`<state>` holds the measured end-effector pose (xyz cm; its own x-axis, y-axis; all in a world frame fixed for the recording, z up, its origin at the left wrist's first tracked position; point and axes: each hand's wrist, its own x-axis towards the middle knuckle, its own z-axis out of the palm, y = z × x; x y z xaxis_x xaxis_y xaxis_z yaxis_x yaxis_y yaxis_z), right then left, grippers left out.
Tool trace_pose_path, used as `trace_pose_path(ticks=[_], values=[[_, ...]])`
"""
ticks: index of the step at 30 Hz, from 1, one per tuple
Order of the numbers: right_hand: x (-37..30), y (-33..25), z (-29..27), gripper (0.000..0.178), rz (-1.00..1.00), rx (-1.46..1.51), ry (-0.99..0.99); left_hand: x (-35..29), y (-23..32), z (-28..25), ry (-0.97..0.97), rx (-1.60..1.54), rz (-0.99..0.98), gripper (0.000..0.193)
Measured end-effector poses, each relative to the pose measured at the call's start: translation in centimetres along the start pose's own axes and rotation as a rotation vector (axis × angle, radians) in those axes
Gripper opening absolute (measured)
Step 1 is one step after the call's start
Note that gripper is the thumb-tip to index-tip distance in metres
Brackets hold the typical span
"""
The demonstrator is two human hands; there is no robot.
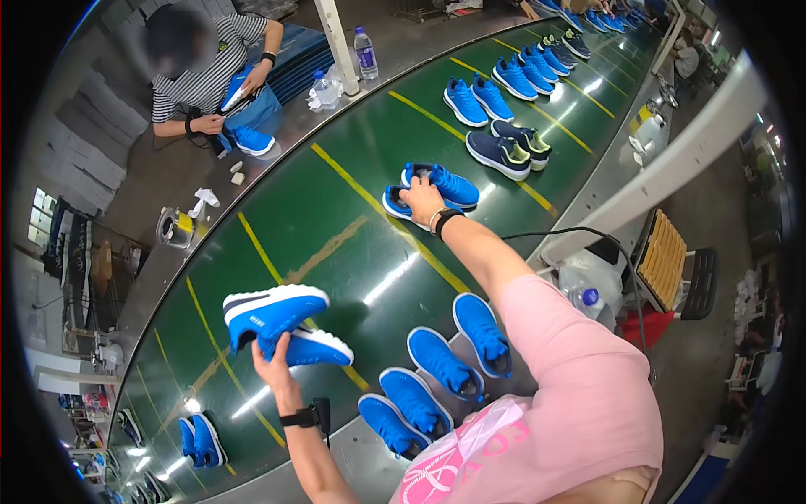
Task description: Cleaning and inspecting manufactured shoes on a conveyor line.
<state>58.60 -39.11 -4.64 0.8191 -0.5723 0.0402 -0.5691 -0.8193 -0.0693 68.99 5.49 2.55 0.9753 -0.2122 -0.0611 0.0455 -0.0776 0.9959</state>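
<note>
Over the green conveyor belt, my left hand grips a pair of blue sneakers with white soles. Those shoes are tilted, one partly over the other. Farther along the belt, my right hand is closed on another pair of blue sneakers, its fingers at the shoe openings. This second pair rests on the belt. Close in front of my body, several blue sneakers stand in a row along the metal edge, toes toward the belt. Dark straps circle both my wrists.
Farther up the belt are dark navy sneakers and more blue sneakers. Another blue pair lies at lower left. Across the belt, a person in a striped shirt handles a blue sneaker. A white post rises at right.
</note>
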Motion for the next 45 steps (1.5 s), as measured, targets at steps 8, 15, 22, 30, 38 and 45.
trace_pose_path(ticks=[8,15,22,30,38,45], values=[[-12.7,-5.8,-14.7,0.037,-0.715,0.608,0.358,-10.8,7.2,-7.6,0.013,-0.248,-0.088,0.058],[-33.0,0.2,-30.6,0.037,-1.013,1.110,0.250,-22.4,14.3,-6.2,-0.129,-0.182,-0.030,0.053],[-47.6,19.8,-34.3,0.035,-0.820,1.120,0.187,-38.3,18.4,2.4,-0.035,-0.068,-0.039,0.083],[-52.8,41.5,-29.8,0.037,-0.293,0.420,0.327,-48.5,18.9,18.0,-0.374,0.145,-0.165,0.066],[-42.2,55.3,-20.4,0.023,-0.659,-0.128,0.157,-52.5,18.4,24.7,-0.387,0.293,-0.134,0.044],[-33.4,60.0,-9.9,0.018,-0.546,-0.123,-0.018,-52.5,17.1,26.3,-0.225,0.258,-0.139,0.048]])
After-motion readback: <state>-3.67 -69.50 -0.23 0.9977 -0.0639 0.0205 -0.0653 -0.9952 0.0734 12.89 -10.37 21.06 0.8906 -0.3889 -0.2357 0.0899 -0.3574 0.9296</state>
